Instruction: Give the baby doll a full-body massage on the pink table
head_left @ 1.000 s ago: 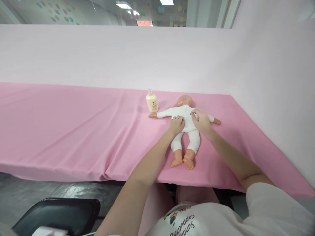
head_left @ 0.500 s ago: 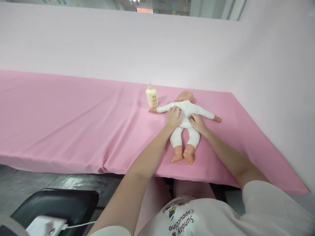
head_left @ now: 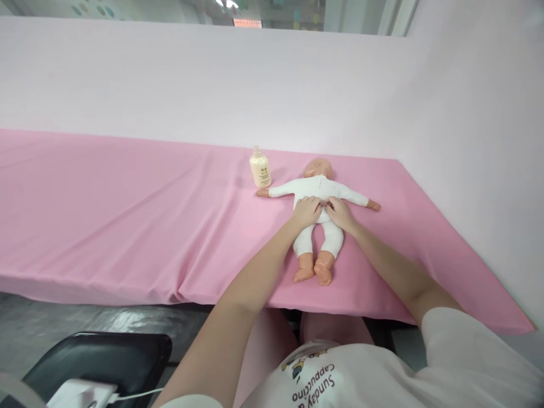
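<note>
A baby doll [head_left: 310,186] in a white bodysuit lies on the pink-covered table, arms spread, its head away from me and its feet toward me. On the left of its belly rests my left hand [head_left: 307,211], with the fingers bent and closed on the suit's cloth. My right hand [head_left: 338,212] sits on the other side, fingertips pinched together at the same cloth. Both sets of fingertips nearly meet at the middle of the waist, and the bit of cloth between them is mostly hidden. A pale yellow lotion bottle [head_left: 260,170] stands upright beside the doll's outstretched hand.
The pink sheet [head_left: 127,215] has folds and hangs over the table's front edge. White walls [head_left: 212,85] rise behind and to the right. At the lower left is a black chair [head_left: 110,357] carrying a white device [head_left: 80,393] with a cable.
My left hand has slid down and right from the doll's side to the middle of its waist, next to my right hand. The right hand stays nearly in place.
</note>
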The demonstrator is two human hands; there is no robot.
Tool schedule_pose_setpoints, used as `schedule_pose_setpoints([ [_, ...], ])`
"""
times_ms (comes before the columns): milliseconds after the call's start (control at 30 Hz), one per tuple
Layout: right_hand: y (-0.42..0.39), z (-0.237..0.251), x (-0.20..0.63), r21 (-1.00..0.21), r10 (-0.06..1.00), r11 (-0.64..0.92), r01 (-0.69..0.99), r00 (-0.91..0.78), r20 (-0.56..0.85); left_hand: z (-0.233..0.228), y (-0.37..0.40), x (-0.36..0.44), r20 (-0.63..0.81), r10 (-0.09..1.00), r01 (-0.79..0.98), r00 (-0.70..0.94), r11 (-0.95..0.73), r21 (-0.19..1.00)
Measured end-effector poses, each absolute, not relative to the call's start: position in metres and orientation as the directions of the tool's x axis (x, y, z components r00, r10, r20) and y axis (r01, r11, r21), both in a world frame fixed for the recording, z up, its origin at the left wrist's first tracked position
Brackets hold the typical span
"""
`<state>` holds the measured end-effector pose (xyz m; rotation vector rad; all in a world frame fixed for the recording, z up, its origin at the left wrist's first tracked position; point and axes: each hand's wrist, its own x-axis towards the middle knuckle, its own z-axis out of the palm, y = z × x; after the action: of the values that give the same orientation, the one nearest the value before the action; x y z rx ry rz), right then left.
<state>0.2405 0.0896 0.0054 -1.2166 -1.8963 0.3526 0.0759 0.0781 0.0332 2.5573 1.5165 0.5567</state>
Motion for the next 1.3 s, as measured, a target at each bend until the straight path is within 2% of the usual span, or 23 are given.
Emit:
schedule_pose_setpoints([
  [67,0.086,0.016,0.241,-0.610,0.794,0.535,0.584,-0.100,0.600,0.034,0.078,0.074,0.245,0.871,0.820,0.425,-0.486,0.303],
  [133,0.081,0.029,0.241,-0.574,0.682,0.588,0.570,0.031,0.731,0.034,0.079,0.072,0.241,0.871,0.812,0.429,-0.489,0.319],
  [200,0.076,0.038,0.241,-0.548,0.611,0.608,0.574,0.102,0.785,0.034,0.081,0.072,0.247,0.867,0.804,0.433,-0.495,0.330],
  [267,0.073,0.040,0.237,-0.571,0.675,0.580,0.581,0.049,0.736,0.033,0.082,0.072,0.256,0.866,0.801,0.429,-0.496,0.335],
  [367,0.071,0.029,0.229,-0.604,0.855,0.461,0.650,-0.143,0.499,0.030,0.085,0.073,0.261,0.868,0.805,0.423,-0.492,0.331],
  [400,0.072,0.024,0.226,-0.598,0.872,0.438,0.672,-0.157,0.463,0.029,0.086,0.074,0.263,0.869,0.806,0.420,-0.490,0.331],
  [533,0.076,0.012,0.224,-0.516,0.883,0.419,0.748,-0.203,0.423,0.028,0.087,0.074,0.285,0.873,0.802,0.396,-0.480,0.356],
  [700,0.079,0.010,0.228,-0.516,0.873,0.438,0.736,-0.212,0.439,0.037,0.077,0.068,0.580,0.797,0.800,0.167,-0.453,0.393],
  [767,0.080,0.009,0.229,-0.518,0.871,0.444,0.731,-0.216,0.442,0.041,0.074,0.066,0.630,0.769,0.808,0.108,-0.437,0.395],
  [833,0.080,0.008,0.229,-0.523,0.870,0.447,0.726,-0.218,0.442,0.042,0.073,0.067,0.573,0.806,0.823,0.149,-0.422,0.380],
  [933,0.081,0.006,0.227,-0.529,0.873,0.444,0.723,-0.216,0.437,0.039,0.076,0.071,0.348,0.899,0.853,0.266,-0.387,0.349],
  [1000,0.080,0.007,0.227,-0.531,0.875,0.444,0.721,-0.221,0.431,0.035,0.080,0.073,0.265,0.918,0.868,0.294,-0.373,0.328],
  [1067,0.079,0.012,0.227,-0.548,0.874,0.451,0.705,-0.225,0.431,0.032,0.083,0.074,0.270,0.913,0.869,0.304,-0.383,0.314],
  [1167,0.076,0.028,0.230,-0.637,0.866,0.477,0.606,-0.201,0.458,0.031,0.085,0.072,0.286,0.906,0.859,0.313,-0.399,0.322],
  [1233,0.073,0.040,0.232,-0.675,0.838,0.517,0.526,-0.149,0.525,0.031,0.085,0.070,0.282,0.908,0.857,0.311,-0.396,0.330],
  [1300,0.070,0.047,0.233,-0.663,0.800,0.551,0.506,-0.093,0.593,0.032,0.084,0.070,0.276,0.910,0.860,0.308,-0.391,0.329],
])
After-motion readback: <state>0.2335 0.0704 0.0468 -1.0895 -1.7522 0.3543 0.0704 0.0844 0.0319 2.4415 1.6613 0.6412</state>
